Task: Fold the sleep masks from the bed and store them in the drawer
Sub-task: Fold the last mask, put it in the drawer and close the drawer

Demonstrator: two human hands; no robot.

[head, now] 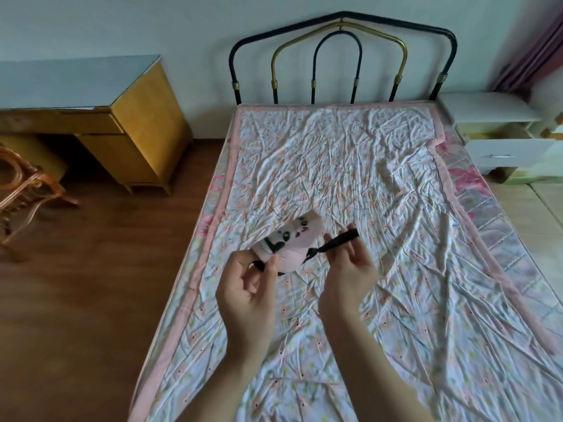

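Sleep mask (289,242) between both hands, above bed (380,184)

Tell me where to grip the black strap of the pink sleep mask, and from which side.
Grip the black strap near its free end, coming from the right. It stretches taut up and right from the pink sleep mask, and the right hand already pinches it there; the left hand holds the mask's opposite edge, blocking that side.

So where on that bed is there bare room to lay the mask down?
Nearly all of the quilt lies bare, from the headboard down to the near edge. It is crowded only mid-bed, where left hand and right hand hold the sleep mask.
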